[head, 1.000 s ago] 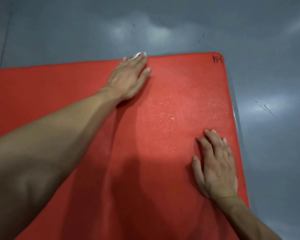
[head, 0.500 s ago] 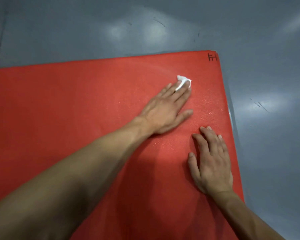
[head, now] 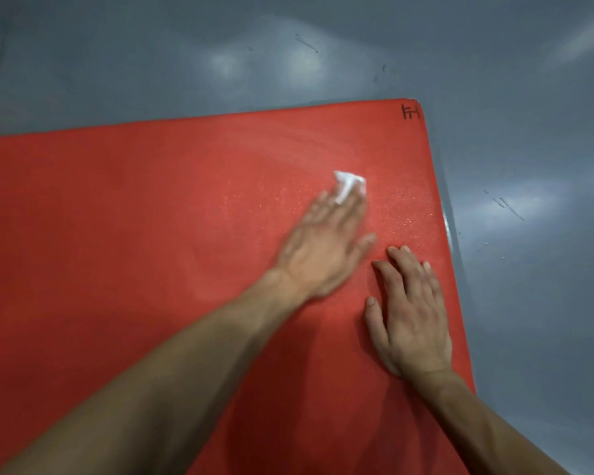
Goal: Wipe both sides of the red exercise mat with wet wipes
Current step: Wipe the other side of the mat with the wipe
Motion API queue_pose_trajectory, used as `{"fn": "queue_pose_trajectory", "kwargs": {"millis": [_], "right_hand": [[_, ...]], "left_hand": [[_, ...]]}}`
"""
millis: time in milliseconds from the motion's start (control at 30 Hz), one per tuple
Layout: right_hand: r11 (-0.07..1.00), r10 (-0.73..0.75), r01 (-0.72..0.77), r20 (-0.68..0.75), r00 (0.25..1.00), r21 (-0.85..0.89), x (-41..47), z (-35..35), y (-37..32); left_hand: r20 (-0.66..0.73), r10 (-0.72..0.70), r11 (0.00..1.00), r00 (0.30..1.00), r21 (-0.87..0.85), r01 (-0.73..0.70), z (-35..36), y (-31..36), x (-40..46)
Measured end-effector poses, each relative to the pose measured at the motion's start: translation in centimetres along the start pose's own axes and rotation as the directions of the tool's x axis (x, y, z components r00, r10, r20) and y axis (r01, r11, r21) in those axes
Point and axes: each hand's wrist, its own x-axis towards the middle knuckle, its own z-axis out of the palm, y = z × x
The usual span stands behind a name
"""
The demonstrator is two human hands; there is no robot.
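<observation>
The red exercise mat [head: 151, 234] lies flat on the grey floor [head: 528, 132], its far right corner with a small black logo [head: 410, 112] in view; the left hand [head: 326, 248] presses a crumpled white wet wipe [head: 348, 185] onto the mat with straight fingers, the wipe poking out beyond the fingertips, while the right hand [head: 410, 315] rests flat, fingers spread, near the mat's right edge; the left hand is blurred, so it is probably mid-stroke; the wipe is bunched small, so it may slip out from under the fingers or miss strips; the corner near the logo and the right edge could go unwiped; damp patches glisten, and a palm might slide on them.
</observation>
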Motion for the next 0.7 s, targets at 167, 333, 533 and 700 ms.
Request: {"fn": "queue_pose_trajectory", "kwargs": {"millis": [167, 333, 533, 700], "right_hand": [[1.0, -0.012, 0.012, -0.011, 1.0, 0.019, -0.2, 0.2, 0.1], [0.999, -0.002, 0.001, 0.013, 1.0, 0.043, -0.4, 0.0, 0.1], [0.868, 0.171, -0.173, 0.046, 0.984, 0.465, 0.5, -2.9, -2.2], [0.684, 0.112, -0.294, 0.302, 0.947, 0.667, 2.1, -4.8, -5.5]], "left_hand": [[-0.049, 0.113, 0.971, 0.992, -0.206, -0.12, 0.5, 2.1, -3.3], [-0.248, -0.071, 0.882, 0.966, -0.469, -0.055, -0.6, 1.9, -6.8], [-0.061, -0.343, 0.573, 0.937, -0.804, 0.157, -0.6, 1.7, -10.0], [-0.056, -0.404, 0.355, 0.913, -0.929, 0.1, -1.2, 1.5, -10.9]]}}
